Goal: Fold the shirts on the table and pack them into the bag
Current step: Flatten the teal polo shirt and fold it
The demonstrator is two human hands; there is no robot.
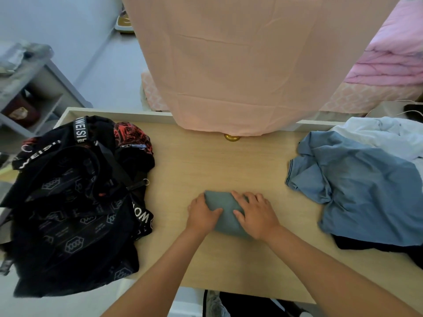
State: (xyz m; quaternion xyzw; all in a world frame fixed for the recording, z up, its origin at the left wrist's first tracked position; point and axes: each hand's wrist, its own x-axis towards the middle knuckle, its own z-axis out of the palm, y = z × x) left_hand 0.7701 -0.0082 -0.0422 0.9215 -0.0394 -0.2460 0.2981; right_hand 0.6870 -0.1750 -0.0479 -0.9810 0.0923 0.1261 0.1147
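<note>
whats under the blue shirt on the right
A dark garment pokes out from under the blue shirt at its near edge; the rest of it is covered.

White "WEISI" lettering runs along two upper straps (80, 130) of the black bag (68, 225); a lower strap (141, 215) shows "WO".
</note>
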